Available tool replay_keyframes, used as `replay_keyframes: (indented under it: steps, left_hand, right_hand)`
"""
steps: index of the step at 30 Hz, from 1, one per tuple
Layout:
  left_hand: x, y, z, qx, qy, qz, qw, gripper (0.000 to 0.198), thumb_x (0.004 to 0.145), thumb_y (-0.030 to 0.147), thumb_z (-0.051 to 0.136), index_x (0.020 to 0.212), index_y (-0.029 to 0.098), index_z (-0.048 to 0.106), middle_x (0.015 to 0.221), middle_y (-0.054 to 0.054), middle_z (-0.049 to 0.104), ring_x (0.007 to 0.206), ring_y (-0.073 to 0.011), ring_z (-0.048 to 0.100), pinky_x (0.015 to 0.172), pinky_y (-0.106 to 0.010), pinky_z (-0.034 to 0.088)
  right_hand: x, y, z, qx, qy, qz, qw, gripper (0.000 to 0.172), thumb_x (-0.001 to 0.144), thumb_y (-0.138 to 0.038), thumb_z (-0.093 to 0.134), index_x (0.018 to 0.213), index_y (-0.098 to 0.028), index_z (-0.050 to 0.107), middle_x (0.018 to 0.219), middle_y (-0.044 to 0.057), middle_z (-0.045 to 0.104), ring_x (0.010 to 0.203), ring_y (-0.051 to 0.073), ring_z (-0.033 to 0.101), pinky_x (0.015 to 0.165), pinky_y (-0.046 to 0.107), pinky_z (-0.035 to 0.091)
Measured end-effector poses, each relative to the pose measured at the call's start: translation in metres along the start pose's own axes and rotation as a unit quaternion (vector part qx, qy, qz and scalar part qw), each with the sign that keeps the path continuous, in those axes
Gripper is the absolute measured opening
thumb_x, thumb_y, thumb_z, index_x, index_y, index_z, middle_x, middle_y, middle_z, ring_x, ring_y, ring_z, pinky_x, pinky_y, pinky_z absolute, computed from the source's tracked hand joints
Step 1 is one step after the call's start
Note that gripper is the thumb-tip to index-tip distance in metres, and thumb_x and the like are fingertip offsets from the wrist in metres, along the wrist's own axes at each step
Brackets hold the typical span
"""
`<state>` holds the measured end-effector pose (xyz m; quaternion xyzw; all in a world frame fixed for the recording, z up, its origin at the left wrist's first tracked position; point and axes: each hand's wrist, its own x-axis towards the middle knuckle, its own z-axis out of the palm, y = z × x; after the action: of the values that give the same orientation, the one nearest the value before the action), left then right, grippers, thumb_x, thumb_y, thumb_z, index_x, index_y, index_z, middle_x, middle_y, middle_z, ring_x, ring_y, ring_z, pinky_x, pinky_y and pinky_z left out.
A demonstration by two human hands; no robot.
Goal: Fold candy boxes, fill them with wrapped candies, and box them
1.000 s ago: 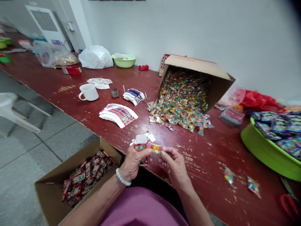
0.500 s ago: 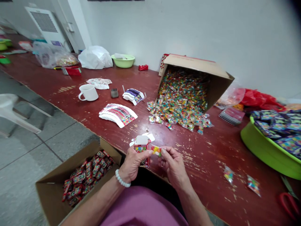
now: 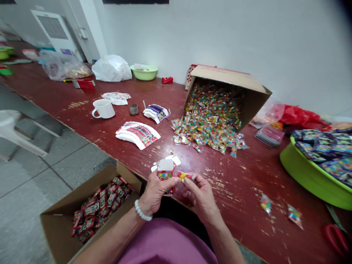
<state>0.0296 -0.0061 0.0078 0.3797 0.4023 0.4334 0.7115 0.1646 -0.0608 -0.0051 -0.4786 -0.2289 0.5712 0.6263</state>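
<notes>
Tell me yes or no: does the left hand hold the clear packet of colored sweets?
No, the left hand grips a small red printed carton, while the right hand pinches the clear packet of colored sweets.

Bright, even indoor light, faint shadows, glare on the red tabletop point(image 3: 162, 146), curved wide-angle edges

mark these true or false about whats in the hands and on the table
1. The left hand holds a small red printed carton. True.
2. The white bead bracelet is on the right wrist. False: it is on the left wrist.
3. The right hand pinches a clear packet of coloured sweets. True.
4. The white mug lies on its side. False: it stands upright on the worn red table top.
5. The open cardboard box at lower left holds red printed cartons. True.
</notes>
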Motion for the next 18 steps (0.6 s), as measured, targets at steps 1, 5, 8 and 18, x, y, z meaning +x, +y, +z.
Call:
replay_keyframes:
  steps: [1,5,8,18]
  left_hand:
    - [-0.0001,-0.0003,-0.0002,0.002,-0.002,0.0,1.0,0.043,0.061,0.024,0.086,0.099,0.013,0.07,0.086,-0.006,0.074,0.069,-0.0168,0.066,0.067,-0.028,0.053]
    - [-0.0009,0.0,0.0,0.006,-0.003,0.005,1.0,0.04,0.062,0.023,0.085,0.097,0.013,0.069,0.083,-0.005,0.073,0.069,-0.0157,0.064,0.069,-0.027,0.053]
    - [-0.0013,-0.0004,0.0003,0.006,-0.004,0.001,1.0,0.04,0.062,0.024,0.085,0.097,0.012,0.068,0.083,-0.005,0.072,0.069,-0.0157,0.064,0.069,-0.028,0.053]
    - [-0.0019,0.0014,0.002,0.034,-0.01,-0.015,0.999,0.039,0.063,0.028,0.084,0.093,0.012,0.065,0.074,-0.002,0.068,0.057,-0.0116,0.06,0.057,-0.023,0.051]
  right_hand:
    - [-0.0003,0.0001,0.0004,0.006,-0.004,0.001,1.0,0.031,0.069,-0.04,0.083,0.085,-0.019,0.067,0.067,-0.004,0.063,0.051,0.007,0.049,0.05,0.019,0.042]
    - [-0.0007,0.001,-0.0004,0.016,-0.011,0.003,1.0,0.029,0.072,-0.039,0.082,0.086,-0.019,0.067,0.068,-0.003,0.064,0.053,0.008,0.052,0.053,0.02,0.044]
    - [0.0002,0.0022,-0.0016,-0.007,-0.011,-0.009,1.0,0.031,0.073,-0.039,0.081,0.092,-0.02,0.067,0.075,-0.002,0.065,0.057,0.009,0.053,0.053,0.02,0.044]
    - [0.003,0.0006,0.0014,-0.031,-0.02,-0.017,0.999,0.028,0.076,-0.041,0.077,0.086,-0.017,0.066,0.06,-0.005,0.056,0.049,0.007,0.043,0.05,0.02,0.036]
